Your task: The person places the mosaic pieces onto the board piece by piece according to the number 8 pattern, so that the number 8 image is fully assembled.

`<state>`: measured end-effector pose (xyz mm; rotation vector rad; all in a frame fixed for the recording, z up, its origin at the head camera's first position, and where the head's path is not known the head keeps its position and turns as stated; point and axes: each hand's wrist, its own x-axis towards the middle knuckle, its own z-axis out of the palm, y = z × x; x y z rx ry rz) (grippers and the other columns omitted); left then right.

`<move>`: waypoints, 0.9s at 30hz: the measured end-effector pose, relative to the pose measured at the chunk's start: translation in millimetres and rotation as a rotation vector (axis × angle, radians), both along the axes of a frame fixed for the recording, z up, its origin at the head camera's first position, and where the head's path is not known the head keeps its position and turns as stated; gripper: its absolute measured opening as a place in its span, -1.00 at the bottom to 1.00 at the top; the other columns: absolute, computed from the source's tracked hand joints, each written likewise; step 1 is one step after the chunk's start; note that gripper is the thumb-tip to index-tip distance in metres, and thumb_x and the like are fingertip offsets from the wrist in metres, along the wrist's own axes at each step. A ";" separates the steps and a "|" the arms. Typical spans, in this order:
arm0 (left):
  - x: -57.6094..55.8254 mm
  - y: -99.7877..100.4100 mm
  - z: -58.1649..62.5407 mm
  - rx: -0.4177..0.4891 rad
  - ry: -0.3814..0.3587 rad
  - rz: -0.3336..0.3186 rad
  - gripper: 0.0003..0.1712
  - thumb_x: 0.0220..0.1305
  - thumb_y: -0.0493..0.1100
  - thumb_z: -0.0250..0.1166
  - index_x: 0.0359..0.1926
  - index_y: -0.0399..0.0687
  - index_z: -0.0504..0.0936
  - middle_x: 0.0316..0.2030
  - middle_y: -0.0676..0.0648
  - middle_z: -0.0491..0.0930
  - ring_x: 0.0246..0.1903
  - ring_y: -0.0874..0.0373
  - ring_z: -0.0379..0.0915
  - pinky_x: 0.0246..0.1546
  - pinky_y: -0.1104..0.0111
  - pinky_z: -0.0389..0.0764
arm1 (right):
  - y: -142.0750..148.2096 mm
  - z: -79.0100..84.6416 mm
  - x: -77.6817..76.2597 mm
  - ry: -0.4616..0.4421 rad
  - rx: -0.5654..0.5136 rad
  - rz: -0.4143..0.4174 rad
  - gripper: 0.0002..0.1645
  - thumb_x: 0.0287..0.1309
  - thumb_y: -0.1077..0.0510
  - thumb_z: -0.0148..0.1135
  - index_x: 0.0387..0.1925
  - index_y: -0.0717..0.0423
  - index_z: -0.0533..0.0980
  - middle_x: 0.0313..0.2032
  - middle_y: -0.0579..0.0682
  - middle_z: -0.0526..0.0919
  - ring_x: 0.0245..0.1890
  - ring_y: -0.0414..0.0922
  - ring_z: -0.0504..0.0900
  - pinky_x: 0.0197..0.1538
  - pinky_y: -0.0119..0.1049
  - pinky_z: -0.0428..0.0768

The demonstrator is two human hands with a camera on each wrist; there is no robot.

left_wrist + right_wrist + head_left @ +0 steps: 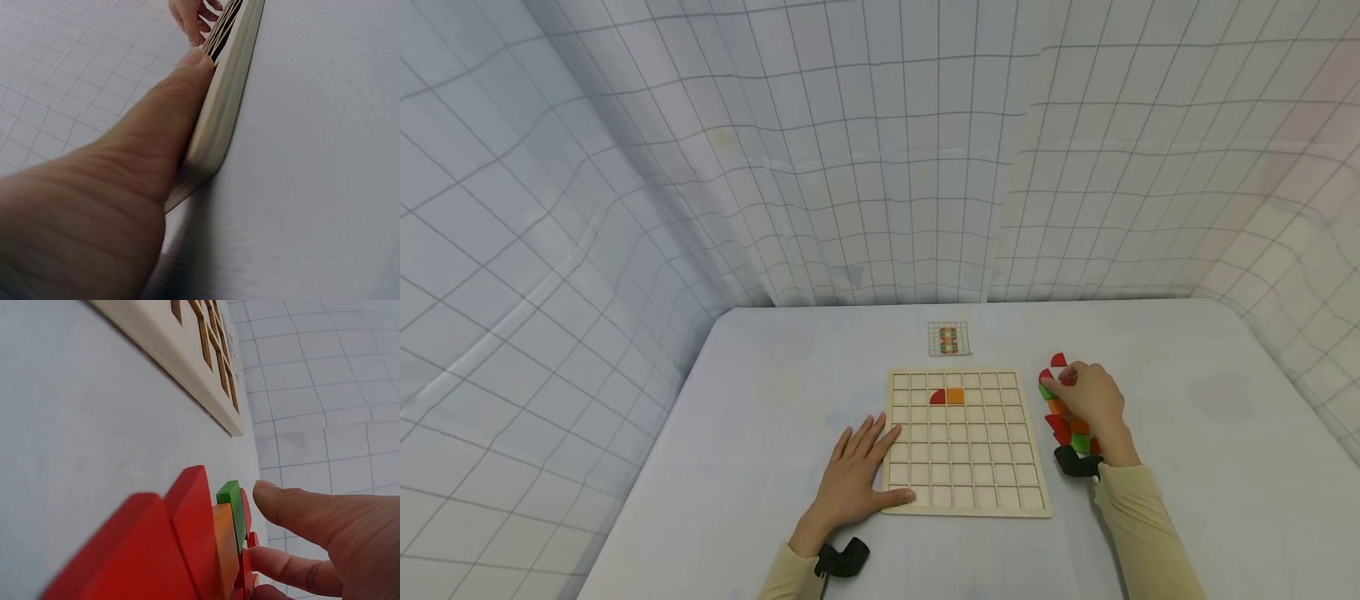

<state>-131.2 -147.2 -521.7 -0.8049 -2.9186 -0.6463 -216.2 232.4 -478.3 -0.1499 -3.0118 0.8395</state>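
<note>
Red blocks [1058, 427] at three o'clock of board [957, 452]; right hand [1093, 402] there, can't tell if pinching. Left hand [852, 483] splayed on board. Fumbled pick could scatter red blocks.

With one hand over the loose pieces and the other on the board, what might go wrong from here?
1. The right hand reaches into bunched loose pieces; picking one up may nudge its neighbours.
2. The left hand lies over the left edge of the grid board; a push could shift it.
3. The pattern card is small, so a cell might be misread.
</note>
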 end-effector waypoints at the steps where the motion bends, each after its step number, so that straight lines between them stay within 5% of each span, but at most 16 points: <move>1: -0.3 -0.2 -0.6 -0.002 0.001 -0.001 0.08 0.07 0.49 0.15 0.47 0.05 0.10 0.45 -0.10 -0.04 0.42 -0.02 -0.23 0.34 0.00 -0.22 | -0.5 0.4 -0.3 -0.007 -0.003 -0.008 -0.46 0.15 -0.14 0.25 -0.25 0.32 0.50 -0.32 0.26 0.50 -0.39 0.09 0.47 -0.53 -0.18 0.46; 8: -1.2 -0.8 -2.9 -0.009 0.006 -0.002 0.08 0.07 0.51 0.12 0.48 0.08 0.08 0.46 -0.08 -0.07 0.43 0.00 -0.26 0.34 0.01 -0.23 | -6.7 -0.2 -6.9 -0.034 0.047 -0.043 -0.33 0.10 -0.30 0.23 -0.25 0.30 0.53 -0.29 0.26 0.50 -0.30 0.14 0.49 -0.40 -0.06 0.46; 15: -1.8 -0.7 -3.7 0.002 0.006 -0.006 0.08 0.08 0.52 0.10 0.47 0.08 0.09 0.45 -0.10 -0.05 0.42 -0.01 -0.24 0.34 0.00 -0.23 | -13.0 1.2 -12.6 0.016 0.122 -0.041 -0.43 0.05 -0.22 0.32 -0.33 0.26 0.60 -0.36 0.25 0.55 -0.30 0.22 0.48 -0.28 0.08 0.41; 27: -1.7 -0.5 -2.4 0.009 -0.001 -0.010 0.07 0.08 0.51 0.11 0.47 0.07 0.09 0.45 -0.10 -0.05 0.42 -0.02 -0.24 0.34 0.00 -0.25 | -17.1 -2.2 -13.0 0.070 0.008 -0.045 -0.60 0.04 -0.04 0.38 -0.32 0.23 0.54 -0.44 0.07 0.60 -0.44 0.05 0.53 -0.44 -0.15 0.41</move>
